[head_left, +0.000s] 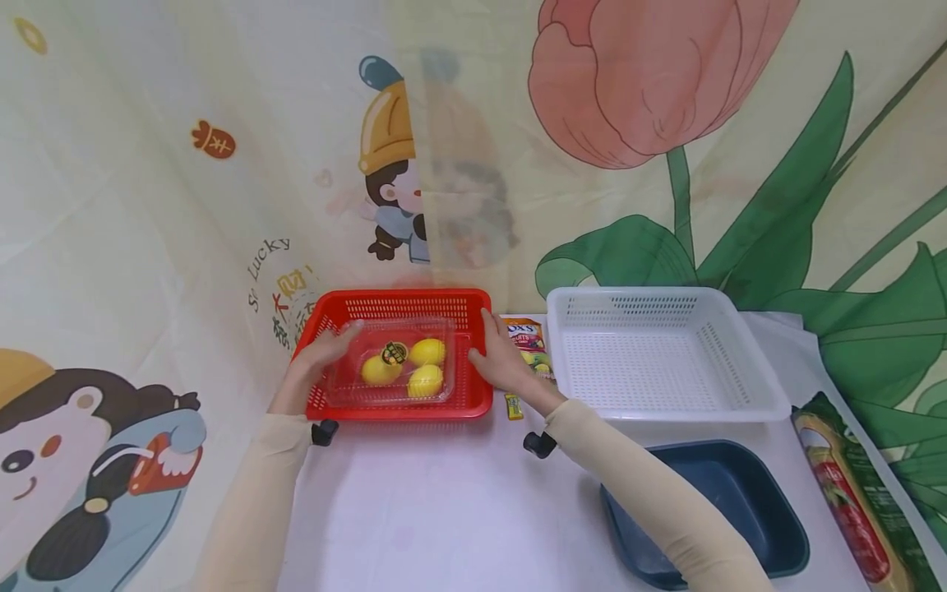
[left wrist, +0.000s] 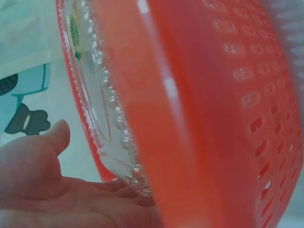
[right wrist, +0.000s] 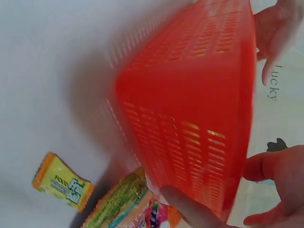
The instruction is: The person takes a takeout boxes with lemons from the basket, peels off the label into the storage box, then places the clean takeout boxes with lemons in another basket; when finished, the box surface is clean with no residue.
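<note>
while the perforated red plastic basket (head_left: pixel 469 397) is gripped at its right wall by the right hand (head_left: pixel 505 355), the left hand (head_left: pixel 320 353) is held open at its left end, fingertips partly hidden. inside, three dimpled yellow lemons (head_left: pixel 427 353) are enclosed in a clear, ridged box (head_left: pixel 394 353). at right, a glossy candy packet (head_left: pixel 527 333) is flanked by a white basket (head_left: pixel 666 353); a blue tub (head_left: pixel 732 485) is partly covered by the right sleeve (head_left: pixel 651 503).

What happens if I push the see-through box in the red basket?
The see-through box looks thin and shiny, so it might slide and flex. Its yellow fruits are rounded with room around them, so they'd probably roll. The red basket surrounds it, so it probably won't go far.
</note>
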Motion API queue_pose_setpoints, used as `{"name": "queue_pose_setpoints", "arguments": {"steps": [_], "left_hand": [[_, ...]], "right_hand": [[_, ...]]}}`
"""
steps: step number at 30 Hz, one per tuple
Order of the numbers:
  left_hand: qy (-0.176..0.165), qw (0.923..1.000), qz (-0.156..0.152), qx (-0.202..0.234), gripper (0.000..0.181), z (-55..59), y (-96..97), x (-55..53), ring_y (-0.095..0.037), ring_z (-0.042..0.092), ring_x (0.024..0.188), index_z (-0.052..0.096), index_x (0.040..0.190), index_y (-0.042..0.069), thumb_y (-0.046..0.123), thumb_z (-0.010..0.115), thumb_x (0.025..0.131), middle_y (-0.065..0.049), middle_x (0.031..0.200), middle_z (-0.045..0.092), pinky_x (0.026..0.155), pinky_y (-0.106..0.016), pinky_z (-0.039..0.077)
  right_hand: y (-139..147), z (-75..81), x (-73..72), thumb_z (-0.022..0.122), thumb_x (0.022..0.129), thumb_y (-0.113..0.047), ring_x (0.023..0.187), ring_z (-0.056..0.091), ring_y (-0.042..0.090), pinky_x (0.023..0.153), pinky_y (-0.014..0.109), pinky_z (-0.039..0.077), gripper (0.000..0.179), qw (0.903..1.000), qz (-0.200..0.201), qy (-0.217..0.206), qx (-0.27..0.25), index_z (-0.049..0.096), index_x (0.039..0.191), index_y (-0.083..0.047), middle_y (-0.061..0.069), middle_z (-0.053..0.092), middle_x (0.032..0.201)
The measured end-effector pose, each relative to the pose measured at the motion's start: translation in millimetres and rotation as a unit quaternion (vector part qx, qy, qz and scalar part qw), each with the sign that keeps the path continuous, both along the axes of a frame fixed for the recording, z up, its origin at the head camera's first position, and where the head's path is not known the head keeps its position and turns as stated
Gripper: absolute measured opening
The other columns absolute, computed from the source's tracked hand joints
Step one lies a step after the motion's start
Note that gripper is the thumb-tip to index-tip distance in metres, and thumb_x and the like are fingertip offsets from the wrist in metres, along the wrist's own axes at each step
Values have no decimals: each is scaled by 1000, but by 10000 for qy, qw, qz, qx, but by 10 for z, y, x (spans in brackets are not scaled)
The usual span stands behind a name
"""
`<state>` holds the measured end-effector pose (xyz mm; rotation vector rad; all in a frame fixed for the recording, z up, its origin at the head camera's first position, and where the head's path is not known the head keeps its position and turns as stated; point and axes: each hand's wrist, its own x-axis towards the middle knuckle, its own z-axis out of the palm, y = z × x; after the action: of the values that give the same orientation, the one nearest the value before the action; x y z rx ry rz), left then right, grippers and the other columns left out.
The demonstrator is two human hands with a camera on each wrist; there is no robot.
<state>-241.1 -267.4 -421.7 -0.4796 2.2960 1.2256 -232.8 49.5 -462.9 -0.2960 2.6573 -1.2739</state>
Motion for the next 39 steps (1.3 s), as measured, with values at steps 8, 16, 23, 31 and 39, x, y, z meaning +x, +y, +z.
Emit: {"name": "queue_pose_setpoints", "arguments": {"steps": [8,16,23,31,39], "left_hand": [[-497,9936,662,775,102,-30,-22,-6,-39,23,149,5,163,9,64,57,94,-20,164,20,121,-59,30],[-493,9935,681,762,99,-54,-43,1,-37,31,144,10,162,10,64,56,94,-18,161,26,116,-57,39],[-209,9950,770,592,97,-90,-40,-3,-33,44,134,19,161,13,71,53,91,-16,152,39,110,-53,47],[-81,9922,774,977,106,-142,-58,14,-33,42,134,5,162,10,69,57,91,-17,154,35,113,-54,44],[60,9917,628,1119,87,-230,-79,68,-33,48,131,20,156,12,65,54,95,-17,148,41,106,-53,51]], "right_hand": [[-33,-60,21,60,100,-15,147,36,43,100,54,52,84,9996,-151,-10,-247,6,164,-12,17,4,171],[-28,-114,21,61,100,-15,146,37,39,104,54,51,84,9995,-261,-18,-164,6,164,-13,16,15,169],[-34,-140,4,60,100,-11,146,38,39,106,55,49,84,9995,-226,15,-217,6,164,-12,18,23,166],[-46,-180,2,60,100,-9,146,39,38,103,54,51,85,9994,-209,22,-281,5,164,-13,16,24,167],[-58,-233,25,61,99,-9,146,41,36,99,52,54,86,9995,-183,-12,-272,5,164,-12,15,26,166]]}}
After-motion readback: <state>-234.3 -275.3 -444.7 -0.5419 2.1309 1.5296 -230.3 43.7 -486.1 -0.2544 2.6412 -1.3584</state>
